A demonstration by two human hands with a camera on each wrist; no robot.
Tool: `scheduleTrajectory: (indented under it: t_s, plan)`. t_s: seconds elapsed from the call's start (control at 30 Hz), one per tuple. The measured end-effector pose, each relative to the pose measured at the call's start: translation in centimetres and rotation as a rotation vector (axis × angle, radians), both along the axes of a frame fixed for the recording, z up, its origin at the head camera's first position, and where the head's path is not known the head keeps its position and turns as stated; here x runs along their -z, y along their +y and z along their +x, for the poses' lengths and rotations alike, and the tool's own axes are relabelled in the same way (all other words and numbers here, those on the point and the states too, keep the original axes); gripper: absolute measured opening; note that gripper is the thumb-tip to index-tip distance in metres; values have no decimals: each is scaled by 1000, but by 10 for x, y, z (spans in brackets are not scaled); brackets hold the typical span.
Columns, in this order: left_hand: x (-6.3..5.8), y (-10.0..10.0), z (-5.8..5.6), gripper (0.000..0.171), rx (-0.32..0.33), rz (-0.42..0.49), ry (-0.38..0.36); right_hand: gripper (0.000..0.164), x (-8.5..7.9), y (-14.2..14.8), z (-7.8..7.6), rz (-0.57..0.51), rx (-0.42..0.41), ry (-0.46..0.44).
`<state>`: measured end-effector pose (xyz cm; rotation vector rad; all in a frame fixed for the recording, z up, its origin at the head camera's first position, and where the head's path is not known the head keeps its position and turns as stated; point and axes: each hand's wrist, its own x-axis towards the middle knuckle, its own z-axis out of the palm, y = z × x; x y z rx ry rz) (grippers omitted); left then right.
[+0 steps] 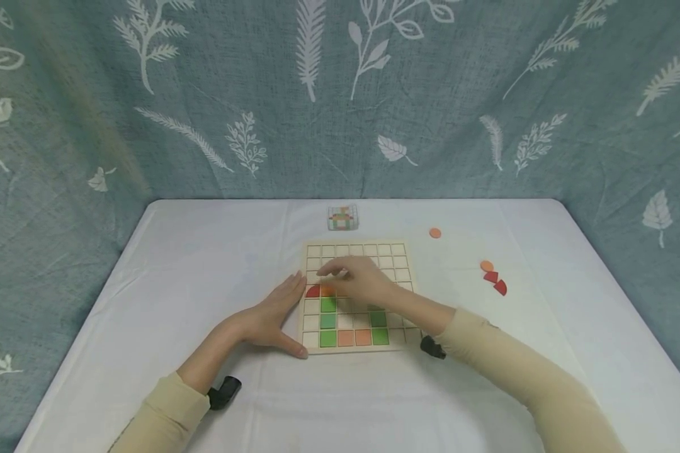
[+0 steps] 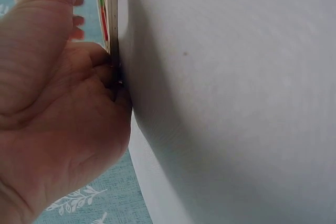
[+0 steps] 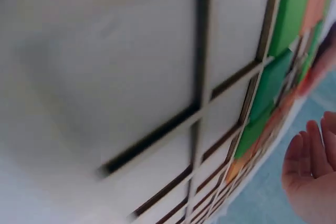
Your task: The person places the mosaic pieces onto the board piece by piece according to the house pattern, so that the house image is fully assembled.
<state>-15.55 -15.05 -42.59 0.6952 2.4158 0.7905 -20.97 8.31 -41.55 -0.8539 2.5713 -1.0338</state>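
My left hand (image 1: 272,318) lies with straight fingers along the left edge of the grid board (image 1: 314,250) and touches it, while the thumb stretches to the near corner. My right hand (image 1: 365,281) is above the board, its fingers loosely bent and parted from the thumb, in a released state. Just under these right fingers there is an orange piece (image 1: 328,292), and a red piece (image 1: 313,291) sits beside it, close to my left fingertips. Nearer to me than the right fingers, green squares (image 1: 328,338) and salmon squares (image 1: 345,338) fill some cells. Farther than these fingers, past the board, lies a patterned card (image 1: 342,218). Well to their right, orange discs (image 1: 435,233) and red wedges (image 1: 500,287) rest on the white table (image 1: 328,409).
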Motion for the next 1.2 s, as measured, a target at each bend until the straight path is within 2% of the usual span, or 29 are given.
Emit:
scheduleTrajectory:
  t_s: [0.13,0.33,0.57,0.73,0.87,0.97,1.1,1.2]
  plan:
    - [1,2,0,133,-15,-10,-4,23,-4,33,3,-62,112,-48]
    - [3,4,0,132,-5,-15,9,26,-6,103,13,-98,296,-78]
    - [5,5,1,133,-9,-18,2,30,-3,181,23,-13,494,-3]
    - [5,6,1,132,-6,-13,12,40,-4,226,29,56,626,-3]
    - [5,5,1,133,-17,-20,11,45,-4,255,31,116,682,-46]
    - [6,5,1,134,-27,-26,3,48,-3,269,33,157,665,-84]
    - [6,4,1,135,-34,-32,1,54,1,275,35,198,670,-138]
    - [5,4,1,134,-31,-30,7,55,2,273,35,221,671,-142]
